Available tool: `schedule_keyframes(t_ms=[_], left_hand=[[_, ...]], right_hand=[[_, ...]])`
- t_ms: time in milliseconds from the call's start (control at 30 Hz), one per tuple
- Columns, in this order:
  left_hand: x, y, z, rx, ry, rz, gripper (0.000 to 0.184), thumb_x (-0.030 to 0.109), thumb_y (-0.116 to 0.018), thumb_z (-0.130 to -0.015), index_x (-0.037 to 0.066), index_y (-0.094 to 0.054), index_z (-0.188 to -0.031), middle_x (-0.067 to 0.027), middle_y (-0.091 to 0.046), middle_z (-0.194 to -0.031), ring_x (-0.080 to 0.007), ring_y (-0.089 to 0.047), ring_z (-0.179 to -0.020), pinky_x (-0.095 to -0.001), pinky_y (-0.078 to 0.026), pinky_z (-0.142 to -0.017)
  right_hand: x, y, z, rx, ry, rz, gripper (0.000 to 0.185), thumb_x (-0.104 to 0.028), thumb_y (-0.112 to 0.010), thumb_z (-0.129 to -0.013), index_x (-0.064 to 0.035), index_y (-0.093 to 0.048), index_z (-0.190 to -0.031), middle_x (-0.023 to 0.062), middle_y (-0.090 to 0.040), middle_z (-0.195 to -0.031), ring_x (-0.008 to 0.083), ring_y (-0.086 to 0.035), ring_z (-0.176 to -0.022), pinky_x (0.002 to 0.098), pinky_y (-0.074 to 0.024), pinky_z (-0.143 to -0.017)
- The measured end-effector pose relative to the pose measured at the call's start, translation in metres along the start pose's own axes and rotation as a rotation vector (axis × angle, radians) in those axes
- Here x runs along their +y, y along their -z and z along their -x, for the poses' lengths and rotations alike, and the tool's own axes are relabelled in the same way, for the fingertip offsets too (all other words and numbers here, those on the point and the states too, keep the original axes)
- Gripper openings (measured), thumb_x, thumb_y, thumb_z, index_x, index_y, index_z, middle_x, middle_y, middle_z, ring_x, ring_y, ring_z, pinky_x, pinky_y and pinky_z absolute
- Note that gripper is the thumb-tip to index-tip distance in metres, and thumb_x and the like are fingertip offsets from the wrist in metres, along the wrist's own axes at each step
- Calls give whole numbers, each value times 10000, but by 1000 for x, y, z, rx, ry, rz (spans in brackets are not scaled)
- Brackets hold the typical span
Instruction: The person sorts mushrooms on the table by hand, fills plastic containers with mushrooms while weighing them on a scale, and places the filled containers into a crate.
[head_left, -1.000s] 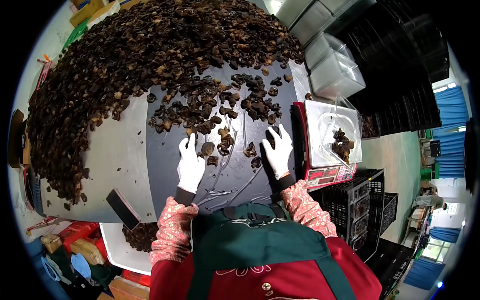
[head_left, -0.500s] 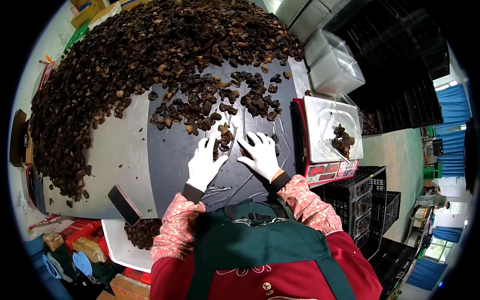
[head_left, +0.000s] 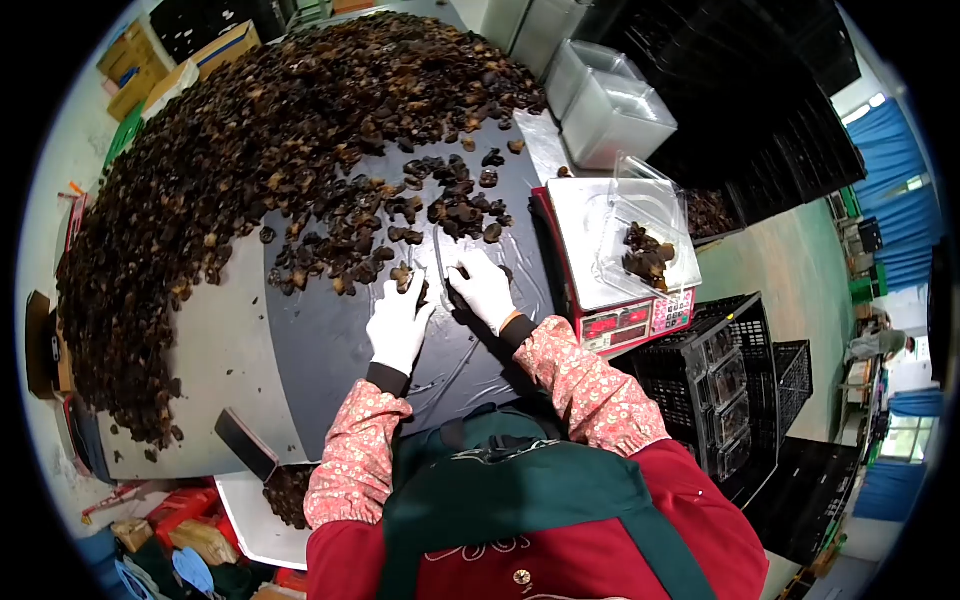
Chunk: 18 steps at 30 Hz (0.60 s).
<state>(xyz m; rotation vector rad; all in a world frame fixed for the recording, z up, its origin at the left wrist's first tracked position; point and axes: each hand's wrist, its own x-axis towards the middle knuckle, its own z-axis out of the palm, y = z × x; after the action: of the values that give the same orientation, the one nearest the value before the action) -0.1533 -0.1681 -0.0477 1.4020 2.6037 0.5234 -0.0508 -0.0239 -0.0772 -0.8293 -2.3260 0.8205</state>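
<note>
Both my hands wear white gloves over the dark sheet [head_left: 350, 400] on the table. My left hand [head_left: 400, 325] is closed round some dark fungus pieces, partly showing at its fingertips. Beside it, my right hand [head_left: 484, 290] curls over dark pieces that its fingers mostly hide. A loose cluster of dark fungus [head_left: 345, 235] lies just beyond my hands, and a large heap [head_left: 300, 110] covers the far and left part of the table. To the right, a scale [head_left: 590, 250] bears a clear plastic box [head_left: 610, 270] with a few fungus pieces [head_left: 648, 255] inside.
Clear plastic boxes [head_left: 615, 120] are stacked behind the scale. Black crates [head_left: 700, 390] stand at the lower right. A phone [head_left: 246, 445] lies at the table's near edge, above a white tub [head_left: 265, 535] holding more fungus. Further right, a person [head_left: 880, 344] is in the background.
My hands have come closer together from their wide spacing and now close on pieces near the sheet's middle. The view has shifted, so the scale and boxes appear further left.
</note>
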Motion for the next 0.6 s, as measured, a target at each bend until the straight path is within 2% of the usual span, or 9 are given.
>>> schedule_keyframes(t_ms=[100,167,200,233,300,333,433,500,600], left_hand=[[-6,-15,-7,59,-32,-45,408,318,-662,-880,208,-594,-1267,-116,-544,-1149,-299,-629,-928,-420,-535,-712],[-4,-20,-7,86,-13,-21,320,303,-661,-882,183,-623,-1176,-99,-554,-1130,-296,-637,-921,-416,-535,-715],[-1,-15,-7,63,21,-12,287,292,-662,-882,176,-631,-1142,-90,-557,-1123,-296,-642,-915,-414,-533,-715],[-1,-15,-7,67,39,38,266,281,-665,-880,171,-633,-1119,-82,-564,-1111,-297,-646,-905,-413,-531,-714],[-4,-16,-6,107,51,123,234,260,-679,-871,165,-639,-1081,-65,-580,-1086,-302,-653,-885,-407,-525,-710],[-4,-15,-6,115,73,163,228,255,-686,-866,157,-642,-1067,-58,-586,-1067,-299,-653,-884,-393,-527,-726],[-14,-21,-7,218,109,261,224,218,-703,-851,122,-639,-1044,-58,-586,-1054,-272,-650,-885,-362,-527,-765],[-18,-23,-9,246,133,360,206,184,-704,-846,91,-639,-1018,-80,-586,-1041,-265,-624,-947,-350,-504,-818],[-10,-21,-15,281,139,477,146,130,-696,-843,73,-650,-969,-79,-580,-1000,-235,-587,-962,-320,-460,-862]], right_hand=[[-7,21,-8,75,-251,-424,188,-219,-661,-856,-33,-642,-857,126,-628,-815,267,-616,-793,378,-483,-733],[-17,62,-10,42,-395,-684,153,-182,-678,-854,-32,-662,-882,50,-633,-789,166,-608,-765,306,-472,-687],[-14,85,-10,-22,-439,-937,162,-193,-670,-906,-38,-671,-955,15,-607,-764,66,-588,-738,241,-473,-658],[-10,109,-13,153,-40,-499,158,-187,-671,-904,-34,-659,-943,-5,-582,-740,63,-552,-665,234,-444,-598],[-10,160,-13,284,-40,-494,152,-178,-665,-909,-32,-643,-948,-23,-559,-724,56,-509,-574,219,-404,-518],[-14,187,-12,248,-429,-939,149,-174,-659,-916,-34,-640,-965,-19,-562,-732,53,-502,-556,209,-392,-497],[28,251,-10,413,-217,-581,139,-174,-653,-918,-35,-659,-912,18,-595,-784,61,-525,-578,213,-403,-510],[47,271,-11,456,-295,-506,142,-176,-656,-911,-35,-665,-891,39,-614,-807,88,-555,-611,229,-432,-546],[66,274,-3,448,-141,9,148,-162,-661,-864,-29,-688,-925,103,-660,-915,240,-632,-882,324,-487,-792]])
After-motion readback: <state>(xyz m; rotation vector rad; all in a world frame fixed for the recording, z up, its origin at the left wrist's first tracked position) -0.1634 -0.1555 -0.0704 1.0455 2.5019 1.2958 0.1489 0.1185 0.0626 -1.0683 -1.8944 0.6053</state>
